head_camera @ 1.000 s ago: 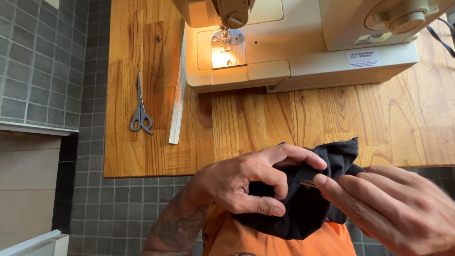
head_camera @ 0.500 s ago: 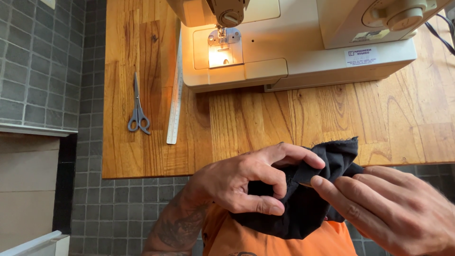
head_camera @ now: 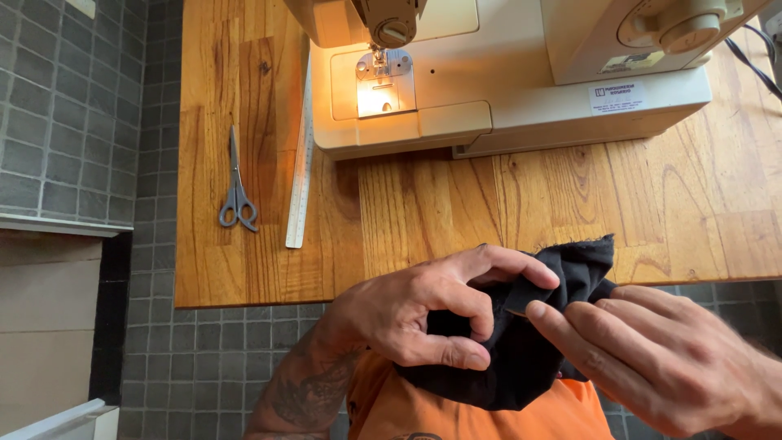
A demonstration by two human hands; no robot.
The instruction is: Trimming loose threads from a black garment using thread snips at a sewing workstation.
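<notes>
Black cloth (head_camera: pixel 521 358) sits low in the frame, centre-right, bunched between both hands just below the front edge of the wooden surface (head_camera: pixel 570 212) and above an orange garment (head_camera: pixel 423 407). Left hand (head_camera: pixel 415 314), lower centre, has its grip pressed together on the cloth: thumb underneath, index finger curled over the top fold, other fingers tucked into the bunch. Right hand (head_camera: pixel 660 358), lower right, reaches in w/ fingers extended; index and thumb tips meet at the cloth's edge, pinching it right beside the left index finger, so the two hands are nearly touching. Top corner of the cloth stands up past the surface edge, frayed along its rim. Cream sewing machine (head_camera: pixel 521 73) fills the upper centre and right of the frame, its lamp lighting the needle plate (head_camera: pixel 379 90), well apart from the hands. Metal ruler (head_camera: pixel 300 163) lies upright in the picture, left of the machine, its top end touching or just beside the machine base. Grey scissors (head_camera: pixel 236 183) lie further left, blades pointing up, handles down, near the ruler but apart from it. Grey tiled floor (head_camera: pixel 73 106) runs down the left side and under the surface.
</notes>
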